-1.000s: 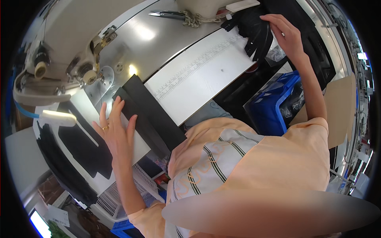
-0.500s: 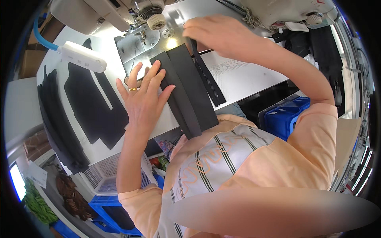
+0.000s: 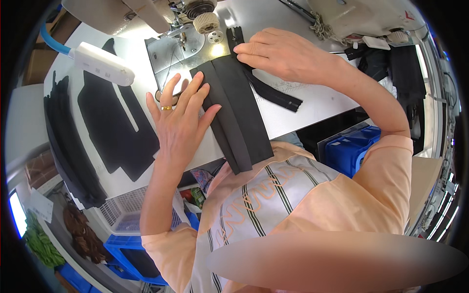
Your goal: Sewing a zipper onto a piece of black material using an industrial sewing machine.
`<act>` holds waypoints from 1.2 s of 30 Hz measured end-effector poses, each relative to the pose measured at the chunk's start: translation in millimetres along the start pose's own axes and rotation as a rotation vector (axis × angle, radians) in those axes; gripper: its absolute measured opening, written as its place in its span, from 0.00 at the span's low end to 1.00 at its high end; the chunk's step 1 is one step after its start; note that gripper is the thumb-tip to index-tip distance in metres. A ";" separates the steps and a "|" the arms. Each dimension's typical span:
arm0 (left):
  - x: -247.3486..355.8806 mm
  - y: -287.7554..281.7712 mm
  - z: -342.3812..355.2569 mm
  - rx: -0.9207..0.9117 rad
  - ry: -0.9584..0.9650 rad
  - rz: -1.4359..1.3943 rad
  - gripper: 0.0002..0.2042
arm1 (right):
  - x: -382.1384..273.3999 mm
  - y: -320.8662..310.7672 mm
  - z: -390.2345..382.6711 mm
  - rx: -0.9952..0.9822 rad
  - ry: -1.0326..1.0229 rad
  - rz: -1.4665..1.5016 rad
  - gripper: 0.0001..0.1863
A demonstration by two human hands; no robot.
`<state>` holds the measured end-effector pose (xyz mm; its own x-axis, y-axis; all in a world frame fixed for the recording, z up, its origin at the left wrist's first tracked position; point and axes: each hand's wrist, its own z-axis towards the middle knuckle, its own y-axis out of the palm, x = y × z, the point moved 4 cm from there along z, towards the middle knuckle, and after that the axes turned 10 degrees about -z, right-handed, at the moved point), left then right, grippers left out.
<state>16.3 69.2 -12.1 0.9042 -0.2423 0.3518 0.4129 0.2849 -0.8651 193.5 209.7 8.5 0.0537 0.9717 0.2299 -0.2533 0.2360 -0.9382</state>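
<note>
My left hand (image 3: 183, 119) lies with fingers spread, fingertips on the left edge of a long folded black fabric piece (image 3: 237, 117) beside the sewing machine's needle area (image 3: 183, 41). My right hand (image 3: 286, 58) pinches a black zipper (image 3: 286, 101) near its upper end, just right of the fabric's top. The zipper's lower length bends across the white measuring board (image 3: 310, 117). Behind my left fingers, a pair of scissor handles (image 3: 159, 96) is partly hidden.
Cut black pieces (image 3: 105, 122) and a stack of black strips (image 3: 68, 141) lie left, under a white lamp (image 3: 100, 63). A second machine (image 3: 351, 17), more black zippers (image 3: 405, 68) and a blue bin (image 3: 344, 151) are right; a white basket (image 3: 127, 207) sits below.
My right hand has come leftward from the right-hand zipper pile with one zipper, whose lower end has since swung right. My left hand rests on the fabric; the view has turned.
</note>
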 end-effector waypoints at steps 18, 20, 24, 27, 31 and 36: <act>-7.2 -2.5 14.4 -0.031 0.165 0.099 0.16 | -78.9 -14.2 23.2 0.404 0.131 0.447 0.10; -13.9 -1.1 20.2 -0.065 0.191 0.127 0.16 | -54.4 3.2 33.1 0.364 0.154 0.374 0.14; -24.6 0.9 23.4 0.061 0.207 0.092 0.16 | -45.8 21.3 34.3 0.272 0.168 0.289 0.15; -27.3 2.1 22.3 0.063 0.182 0.047 0.16 | -44.3 22.9 34.9 0.313 0.224 0.293 0.09; -28.0 1.2 22.4 0.081 0.143 0.005 0.12 | -40.8 23.9 36.9 0.336 0.219 0.297 0.09; -29.3 -0.3 23.9 0.078 0.117 0.009 0.11 | -39.4 32.8 40.7 0.236 0.230 0.345 0.09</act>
<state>-7.7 98.4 -13.7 0.8907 -0.3443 0.2967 0.4166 0.3574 -0.8359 143.8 178.9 -20.7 0.1339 0.9758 -0.1726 -0.5049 -0.0827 -0.8592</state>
